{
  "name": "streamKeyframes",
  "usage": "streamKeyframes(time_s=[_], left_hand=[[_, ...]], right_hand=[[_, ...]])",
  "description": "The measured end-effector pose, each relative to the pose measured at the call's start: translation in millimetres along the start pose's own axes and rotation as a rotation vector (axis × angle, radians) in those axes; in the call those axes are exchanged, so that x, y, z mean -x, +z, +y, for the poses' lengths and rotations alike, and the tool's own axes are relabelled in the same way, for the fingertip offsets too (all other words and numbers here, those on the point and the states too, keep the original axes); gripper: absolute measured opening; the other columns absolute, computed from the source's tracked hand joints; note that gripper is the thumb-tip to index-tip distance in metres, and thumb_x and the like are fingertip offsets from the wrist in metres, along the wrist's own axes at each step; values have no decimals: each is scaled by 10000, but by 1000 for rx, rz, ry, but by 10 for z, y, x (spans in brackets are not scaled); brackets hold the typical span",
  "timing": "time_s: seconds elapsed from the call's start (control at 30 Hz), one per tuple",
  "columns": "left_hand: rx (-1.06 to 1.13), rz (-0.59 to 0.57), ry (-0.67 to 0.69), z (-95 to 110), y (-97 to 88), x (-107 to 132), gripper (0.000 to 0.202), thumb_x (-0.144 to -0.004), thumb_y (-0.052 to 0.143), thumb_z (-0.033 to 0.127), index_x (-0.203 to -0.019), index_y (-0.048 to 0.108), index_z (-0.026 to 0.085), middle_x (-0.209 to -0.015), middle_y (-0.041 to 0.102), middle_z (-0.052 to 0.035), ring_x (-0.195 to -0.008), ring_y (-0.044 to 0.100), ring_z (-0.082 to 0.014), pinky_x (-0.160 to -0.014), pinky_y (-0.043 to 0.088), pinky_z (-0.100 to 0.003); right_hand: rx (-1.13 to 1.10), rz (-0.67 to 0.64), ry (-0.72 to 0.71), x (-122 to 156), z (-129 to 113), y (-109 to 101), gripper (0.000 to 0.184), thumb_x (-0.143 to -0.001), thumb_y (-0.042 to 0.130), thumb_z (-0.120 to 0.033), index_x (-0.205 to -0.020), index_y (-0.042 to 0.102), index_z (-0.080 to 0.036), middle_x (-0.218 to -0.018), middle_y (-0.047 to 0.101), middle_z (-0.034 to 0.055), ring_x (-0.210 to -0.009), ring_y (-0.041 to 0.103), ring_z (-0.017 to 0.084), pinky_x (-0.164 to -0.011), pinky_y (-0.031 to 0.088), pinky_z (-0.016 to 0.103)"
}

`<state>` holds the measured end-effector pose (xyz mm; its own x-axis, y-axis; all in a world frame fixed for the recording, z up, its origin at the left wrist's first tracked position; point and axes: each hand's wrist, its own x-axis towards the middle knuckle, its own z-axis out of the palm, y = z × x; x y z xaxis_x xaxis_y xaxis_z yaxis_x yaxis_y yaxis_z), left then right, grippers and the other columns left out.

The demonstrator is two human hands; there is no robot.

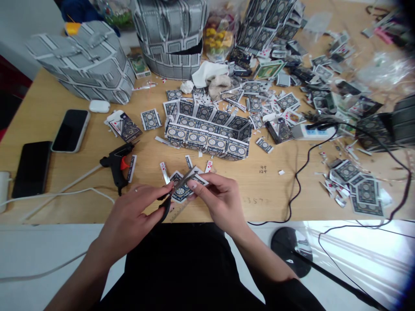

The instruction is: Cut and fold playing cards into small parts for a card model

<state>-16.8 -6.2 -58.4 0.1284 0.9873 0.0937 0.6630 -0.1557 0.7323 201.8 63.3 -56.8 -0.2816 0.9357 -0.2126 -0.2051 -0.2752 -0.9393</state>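
My left hand (139, 211) is closed on the black handles of a pair of scissors (184, 180), whose blades point up and to the right. Between thumb and fingers, my right hand (218, 196) pinches a blue patterned playing card (197, 178) at the blades. Another patterned card (180, 186) shows just below the blades; whether it is held or lies on the table I cannot tell. A ruler (180, 211) lies partly under my hands. Beyond them stands an open rectangular box made of folded cards (207, 137). Narrow card strips (164, 172) lie close by.
A black glue gun (117, 164) with a white cord lies at left, near two phones (70, 130). Woven card baskets (94, 65) stand at the back. Loose cards and scraps (288, 101) cover the right side, with a power strip (313, 131) and black cable (296, 175).
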Motion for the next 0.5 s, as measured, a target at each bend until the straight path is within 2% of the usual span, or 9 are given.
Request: streamKeyframes(time_s=[0.13, 0.3, 0.5], left_hand=[[-21, -1, 4, 11, -7, 3, 383, -959, 768, 224, -1327, 772, 328, -1148, 849, 4, -1025, 792, -216, -932, 586, -321], [-62, -27, -31, 29, -40, 6, 359, -971, 746, 288, -1328, 777, 317, -1165, 852, -20, -1049, 799, -251, -975, 597, -359], [-62, -11, 3, -9, -42, 29, 397, -960, 774, 250, -1351, 758, 320, -1164, 849, 3, -1047, 792, -226, -970, 580, -325]], right_hand=[[-3, -6, -3, 7, -4, 1, 156, -824, 948, -377, -858, 884, -239, -740, 801, 22, -642, 759, 170, -625, 661, 275], [33, -10, 5, 13, -2, -10, 218, -846, 924, -437, -865, 877, -225, -754, 807, 37, -667, 776, 194, -658, 676, 309], [47, -9, 12, 12, 10, -14, 227, -841, 925, -448, -865, 874, -229, -766, 811, 44, -665, 774, 195, -634, 656, 302]])
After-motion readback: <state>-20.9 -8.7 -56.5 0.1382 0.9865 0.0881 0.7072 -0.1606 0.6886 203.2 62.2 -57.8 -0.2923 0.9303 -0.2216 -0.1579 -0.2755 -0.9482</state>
